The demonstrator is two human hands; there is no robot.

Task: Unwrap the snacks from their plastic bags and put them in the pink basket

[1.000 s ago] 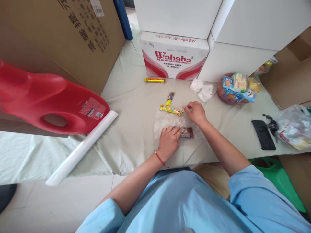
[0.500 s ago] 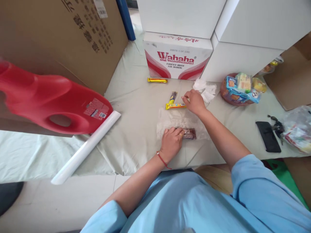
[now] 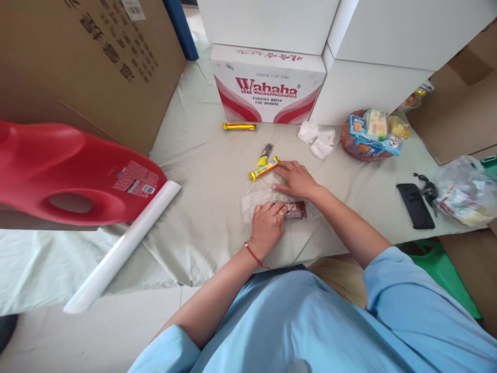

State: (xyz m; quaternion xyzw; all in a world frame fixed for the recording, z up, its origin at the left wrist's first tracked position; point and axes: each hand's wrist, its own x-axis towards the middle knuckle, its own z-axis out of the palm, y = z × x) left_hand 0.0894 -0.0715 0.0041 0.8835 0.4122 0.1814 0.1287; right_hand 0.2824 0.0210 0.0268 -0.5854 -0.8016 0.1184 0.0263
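My left hand [image 3: 267,227] rests over the left part of a dark brown wrapped snack bar [image 3: 296,210], its fingers bent together on it. The bar's right end shows. Under it lies a crinkled sheet of clear plastic film [image 3: 259,195]. My right hand [image 3: 297,178] hovers low over the film, thumb and forefinger apart, palm down. Its forefinger tip is at the right end of a yellow-wrapped snack stick [image 3: 264,168]; whether it touches cannot be made out. Just behind that stick lies a short yellow and purple packet [image 3: 265,154].
Another yellow stick [image 3: 239,126] lies before the Wahaha carton [image 3: 267,90]. To the right are crumpled tissues [image 3: 323,143], a basket [image 3: 347,148] of packaged snacks, a phone [image 3: 415,206] and a plastic bag [image 3: 462,191]. A white roll [image 3: 124,246] and red jug [image 3: 97,166] stand left.
My right hand has come down and left toward the film, its fingers now spread. The yellow stick near it has turned from level to slanted. My left hand stays on the brown bar.
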